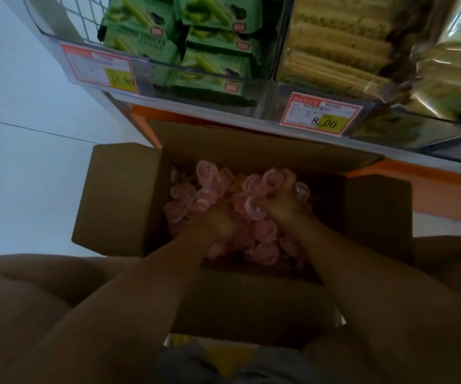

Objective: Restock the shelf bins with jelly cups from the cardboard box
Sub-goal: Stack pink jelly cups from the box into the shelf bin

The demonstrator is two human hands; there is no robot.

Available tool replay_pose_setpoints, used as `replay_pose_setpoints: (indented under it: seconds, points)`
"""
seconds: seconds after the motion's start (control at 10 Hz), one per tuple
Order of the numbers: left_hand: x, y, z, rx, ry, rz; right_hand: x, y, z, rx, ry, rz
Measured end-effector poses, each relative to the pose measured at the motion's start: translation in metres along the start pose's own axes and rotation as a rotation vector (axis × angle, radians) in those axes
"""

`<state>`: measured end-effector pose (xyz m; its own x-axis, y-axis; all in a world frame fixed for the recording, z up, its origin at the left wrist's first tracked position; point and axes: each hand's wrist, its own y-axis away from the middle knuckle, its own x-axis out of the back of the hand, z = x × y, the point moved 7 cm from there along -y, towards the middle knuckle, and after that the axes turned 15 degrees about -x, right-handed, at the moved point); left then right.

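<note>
Both hands are down in the cardboard box (118, 195), with the left hand (218, 221) and right hand (287, 202) each curled round a handful of pink jelly cups (265, 232) from the pile. Tip imo: keep the 2 hands pressed together like a scoop and lift slow, since those cups look slippery. The shelf bins (270, 103) are just past the box's far side.
</note>
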<state>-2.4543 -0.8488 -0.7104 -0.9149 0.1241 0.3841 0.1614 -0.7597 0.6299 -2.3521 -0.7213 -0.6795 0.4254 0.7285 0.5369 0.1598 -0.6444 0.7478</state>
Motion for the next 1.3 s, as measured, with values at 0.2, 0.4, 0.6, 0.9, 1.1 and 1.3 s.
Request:
replay_pose_setpoints:
  seconds: [0.2,0.4,0.6,0.9,1.1,1.3]
  points:
    - [0.0,-0.005,0.003,0.045,0.137,0.119,-0.02,-0.004,0.02,0.045,-0.076,0.061]
    - [-0.003,-0.005,-0.008,-0.002,0.233,0.098,-0.037,-0.014,0.023,0.101,0.207,-0.081]
    - [0.002,0.004,-0.024,0.098,0.44,0.132,-0.042,-0.022,0.028,0.044,0.18,-0.241]
    - [-0.021,0.005,-0.014,0.091,0.222,-0.116,-0.024,-0.018,0.038,-0.129,0.032,-0.372]
    - [-0.032,0.011,0.002,-0.053,0.175,-0.157,-0.025,0.0,0.046,-0.117,-0.002,-0.395]
    - [-0.038,0.013,0.013,-0.169,0.361,0.069,-0.024,0.009,0.047,-0.185,-0.224,-0.467]
